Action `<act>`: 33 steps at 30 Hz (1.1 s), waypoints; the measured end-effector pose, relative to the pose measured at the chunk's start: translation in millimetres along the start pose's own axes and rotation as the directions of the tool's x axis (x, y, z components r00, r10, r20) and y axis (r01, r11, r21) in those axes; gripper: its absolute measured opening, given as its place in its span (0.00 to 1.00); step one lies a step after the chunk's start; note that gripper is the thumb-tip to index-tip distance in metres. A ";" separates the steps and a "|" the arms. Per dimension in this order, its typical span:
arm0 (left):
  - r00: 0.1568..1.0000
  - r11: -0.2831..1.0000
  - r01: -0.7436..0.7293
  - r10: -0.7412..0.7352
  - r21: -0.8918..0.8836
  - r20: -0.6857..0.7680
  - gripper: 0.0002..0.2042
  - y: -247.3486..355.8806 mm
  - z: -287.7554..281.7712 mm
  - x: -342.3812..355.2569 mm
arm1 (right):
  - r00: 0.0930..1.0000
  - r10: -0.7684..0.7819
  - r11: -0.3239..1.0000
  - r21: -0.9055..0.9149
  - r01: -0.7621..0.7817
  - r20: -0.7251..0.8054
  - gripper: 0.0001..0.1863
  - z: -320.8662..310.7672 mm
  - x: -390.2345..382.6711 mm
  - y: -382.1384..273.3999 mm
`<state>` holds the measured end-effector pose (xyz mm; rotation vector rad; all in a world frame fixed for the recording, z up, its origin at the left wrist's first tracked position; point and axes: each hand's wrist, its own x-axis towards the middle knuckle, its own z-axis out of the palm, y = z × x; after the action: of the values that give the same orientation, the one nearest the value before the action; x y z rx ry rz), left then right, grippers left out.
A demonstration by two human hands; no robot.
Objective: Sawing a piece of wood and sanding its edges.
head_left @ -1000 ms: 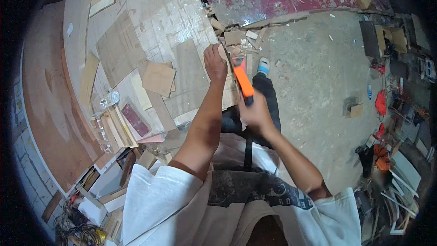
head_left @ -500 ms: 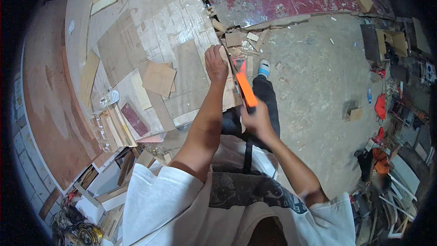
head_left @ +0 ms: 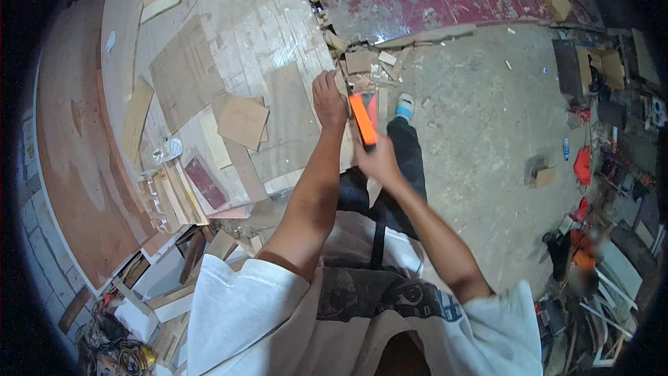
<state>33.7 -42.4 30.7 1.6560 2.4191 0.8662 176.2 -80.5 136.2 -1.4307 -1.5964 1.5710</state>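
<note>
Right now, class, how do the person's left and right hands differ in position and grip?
The left hand touches a pale wood piece at the table's edge; the right hand grips an orange tool. The left hand is farther from the body, the right hand nearer. Both are bare.

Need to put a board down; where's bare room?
Mostly bare: concrete floor right of the foot, below the red tiles, barring chips; the tabletop right of the pale wood strips. Crowded: its right edge, where the left hand rests and the right hand grips an orange-handled tool; also around the slats.
</note>
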 end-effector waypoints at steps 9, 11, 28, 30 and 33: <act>0.998 0.999 0.033 -0.034 -0.014 -0.048 0.19 -6.3 -0.5 3.3 | 0.995 -0.086 0.989 -0.113 0.092 0.051 0.23 3.5 -39.4 -48.2; 0.999 1.000 0.031 -0.031 -0.005 -0.038 0.19 -12.6 4.4 4.3 | 0.989 -0.132 0.989 -0.061 0.136 0.066 0.22 -6.7 -60.7 -37.4; 1.000 1.000 0.026 -0.026 0.000 0.011 0.25 -3.5 0.7 3.0 | 0.963 0.184 0.983 -0.029 -0.181 0.198 0.20 -75.4 -79.1 -155.1; 1.000 0.999 0.026 -0.026 0.019 0.004 0.26 -10.4 -4.0 3.0 | 0.991 0.064 0.998 -0.017 -0.063 0.115 0.17 -70.1 -38.6 -139.0; 0.999 0.998 0.028 -0.027 0.050 -0.032 0.26 -22.2 -11.9 -0.2 | 0.888 0.370 0.929 -0.138 -0.344 0.274 0.14 -55.4 30.0 -127.7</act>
<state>10.8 -53.0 29.6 1.6340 2.4986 0.8408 172.0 -4.6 256.6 -1.6746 -1.6475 2.0325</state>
